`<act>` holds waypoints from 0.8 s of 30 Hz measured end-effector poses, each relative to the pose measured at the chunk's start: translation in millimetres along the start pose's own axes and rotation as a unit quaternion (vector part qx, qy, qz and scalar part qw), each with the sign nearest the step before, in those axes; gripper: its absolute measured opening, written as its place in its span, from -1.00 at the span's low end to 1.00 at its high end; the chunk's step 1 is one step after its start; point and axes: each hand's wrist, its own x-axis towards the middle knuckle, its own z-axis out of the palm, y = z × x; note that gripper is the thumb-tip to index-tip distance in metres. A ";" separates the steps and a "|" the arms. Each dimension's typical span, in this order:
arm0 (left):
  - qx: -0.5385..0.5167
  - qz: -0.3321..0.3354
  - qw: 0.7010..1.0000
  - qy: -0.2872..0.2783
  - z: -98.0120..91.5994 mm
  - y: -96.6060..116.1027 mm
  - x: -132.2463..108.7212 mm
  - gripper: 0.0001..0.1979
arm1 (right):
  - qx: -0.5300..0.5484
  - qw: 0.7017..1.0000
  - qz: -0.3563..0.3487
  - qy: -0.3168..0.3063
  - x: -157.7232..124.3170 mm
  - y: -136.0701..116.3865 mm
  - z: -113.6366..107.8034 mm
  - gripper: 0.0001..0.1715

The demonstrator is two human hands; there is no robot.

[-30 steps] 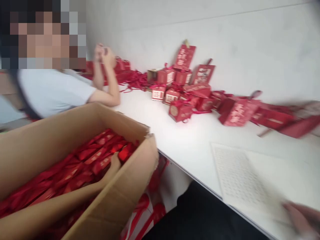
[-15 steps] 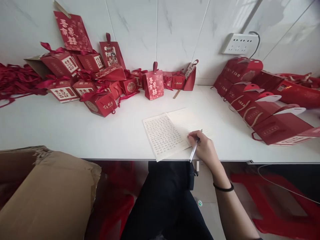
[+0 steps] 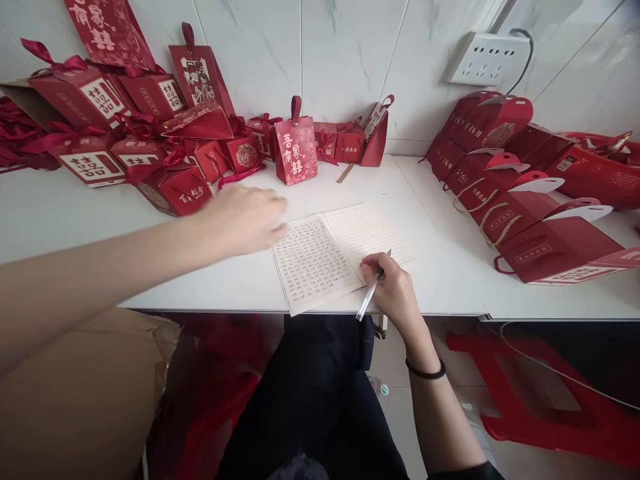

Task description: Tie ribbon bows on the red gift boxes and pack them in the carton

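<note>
An open notebook (image 3: 365,230) lies near the table's front edge, its left page full of handwriting and its right page lined. My right hand (image 3: 393,287) rests on the lower part of the right page with its fingers closed around a pen (image 3: 369,297). The pen's clear end slants down toward me. My left hand (image 3: 250,217) hangs over the table just left of the notebook, smeared by motion, so its fingers cannot be made out clearly. Behind it stands a red gift box (image 3: 175,189) with white lettering.
Red gift boxes (image 3: 93,163) are heaped at the left, and a small red box (image 3: 296,152) stands behind the notebook. Several handled red boxes (image 3: 545,243) line the right side beside a red basket (image 3: 595,167). A cardboard box (image 3: 85,400) sits below at left.
My left hand has come into view from the left and reached the notebook's left side. My right hand still holds the pen at the page. The view has shifted slightly.
</note>
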 end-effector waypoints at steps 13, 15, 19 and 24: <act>-0.319 0.041 0.944 0.066 107.1 56.0 94.0 -0.71 | -0.043 0.999 0.021 -0.014 -2.4 -1.2 -4.3 -0.91; -0.327 0.076 0.940 0.057 107.9 51.0 92.9 -0.71 | -0.048 0.998 0.028 -0.018 -3.5 -2.5 -4.9 -0.90; -0.320 0.114 0.939 0.044 108.8 48.1 93.4 -0.67 | -0.043 0.999 0.026 -0.019 -5.8 -3.8 -6.3 -0.86; -0.325 0.118 0.938 0.026 108.6 49.6 93.7 -0.65 | 0.087 0.992 0.044 0.076 -5.8 -14.9 -6.3 -0.54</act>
